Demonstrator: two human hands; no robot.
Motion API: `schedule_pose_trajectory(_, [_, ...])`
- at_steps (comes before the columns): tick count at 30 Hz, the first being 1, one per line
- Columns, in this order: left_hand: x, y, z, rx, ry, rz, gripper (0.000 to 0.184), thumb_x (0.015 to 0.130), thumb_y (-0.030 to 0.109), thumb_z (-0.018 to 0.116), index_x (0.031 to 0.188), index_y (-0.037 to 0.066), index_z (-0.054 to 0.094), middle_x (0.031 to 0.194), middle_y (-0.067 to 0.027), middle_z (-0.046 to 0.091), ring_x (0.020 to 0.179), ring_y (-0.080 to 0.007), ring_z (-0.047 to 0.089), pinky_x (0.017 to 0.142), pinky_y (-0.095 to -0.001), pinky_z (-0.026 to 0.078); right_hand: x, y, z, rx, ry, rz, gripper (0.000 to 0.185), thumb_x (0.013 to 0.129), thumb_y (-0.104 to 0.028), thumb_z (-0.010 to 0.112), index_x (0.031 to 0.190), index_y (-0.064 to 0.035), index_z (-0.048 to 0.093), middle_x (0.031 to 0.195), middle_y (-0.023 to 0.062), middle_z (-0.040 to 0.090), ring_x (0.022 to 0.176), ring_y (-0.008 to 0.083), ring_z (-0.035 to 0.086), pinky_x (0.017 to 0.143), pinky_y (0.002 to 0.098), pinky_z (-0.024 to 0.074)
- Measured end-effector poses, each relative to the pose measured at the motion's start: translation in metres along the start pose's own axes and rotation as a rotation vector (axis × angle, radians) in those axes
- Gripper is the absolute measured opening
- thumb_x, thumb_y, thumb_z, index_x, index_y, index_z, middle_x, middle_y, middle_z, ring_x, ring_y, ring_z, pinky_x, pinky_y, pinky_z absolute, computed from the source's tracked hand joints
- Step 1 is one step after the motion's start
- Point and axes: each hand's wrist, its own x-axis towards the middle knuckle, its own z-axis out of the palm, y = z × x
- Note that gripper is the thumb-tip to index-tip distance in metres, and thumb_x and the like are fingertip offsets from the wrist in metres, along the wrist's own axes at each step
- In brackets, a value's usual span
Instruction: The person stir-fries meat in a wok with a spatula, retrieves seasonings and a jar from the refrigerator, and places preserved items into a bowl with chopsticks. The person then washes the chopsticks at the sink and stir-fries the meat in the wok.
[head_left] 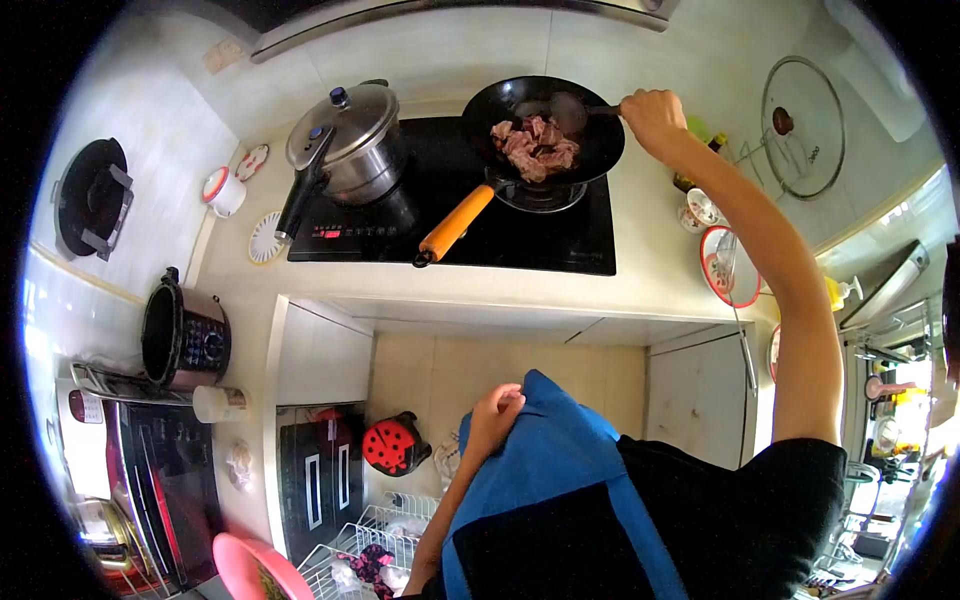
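Note:
My right hand (655, 118) is closed around the handle of a spatula (568, 113), whose dark head rests inside a black wok (600, 150). Pinkish sliced meat (537, 148) lies in a heap in the wok, left of the spatula head. The wok sits on the right side of a black cooktop (400, 235), its orange handle pointing toward me. Down by my waist, my left hand (494, 416) has its fingers curled in against my blue apron (540, 455), with nothing visible in them.
Left of the wok stands a pressure cooker (360, 150) with a long black handle. Bowls and an enamel basin (745, 285) line the right counter under my forearm. A glass lid (803, 125) hangs on the right wall. A black multicooker (187, 335) stands left.

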Motion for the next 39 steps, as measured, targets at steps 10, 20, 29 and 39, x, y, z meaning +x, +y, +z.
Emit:
schedule_pose_trajectory(10, [0.025,0.01,0.055,-0.008,-0.158,0.073,0.028,0.086,0.019,0.064,0.109,0.002,0.061,0.092,-0.0111,0.067,0.081,-0.016,0.064,0.072,-0.027,0.05,-0.085,-0.051,0.066,0.052,0.278,0.098,0.023,0.08,-0.014,0.058,0.103,-0.0074,0.059,0.102,0.0132,0.052,0.086,0.0319,0.058,0.056,0.0418,0.0508])
schedule_pose_trajectory(20, [0.044,0.004,0.069,0.013,-0.717,-0.046,0.026,0.088,0.01,0.063,0.11,-0.002,0.058,0.093,-0.0092,0.063,0.081,-0.0135,0.06,0.073,-0.0254,0.049,-0.162,-0.11,0.063,0.473,0.233,0.504,0.047,0.083,-0.019,0.055,0.128,-0.0124,0.047,0.119,0.0161,0.05,0.107,0.0294,0.054,0.076,0.0413,0.0477])
schedule_pose_trajectory(29, [0.071,-0.091,0.08,0.623,-1.219,-0.087,0.027,0.082,0.014,0.066,0.104,0.0,0.064,0.094,-0.0125,0.066,0.087,-0.0194,0.062,0.078,-0.03,0.049,-0.498,-0.189,-0.094,2.122,0.181,1.087,0.03,0.092,-0.023,0.053,0.102,0.0034,0.064,0.105,0.0174,0.065,0.086,0.0198,0.066,0.077,0.032,0.051])
schedule_pose_trajectory(39, [-0.045,-0.102,0.184,1.034,-1.588,0.233,0.033,0.081,0.021,0.066,0.106,0.0,0.063,0.098,-0.0147,0.066,0.091,-0.0221,0.062,0.079,-0.0339,0.049,-0.785,-0.605,-0.143,0.73,-0.434,2.787,0.024,0.077,-0.021,0.055,0.092,-0.0087,0.069,0.092,0.0184,0.066,0.088,0.0346,0.065,0.074,0.0472,0.0517])
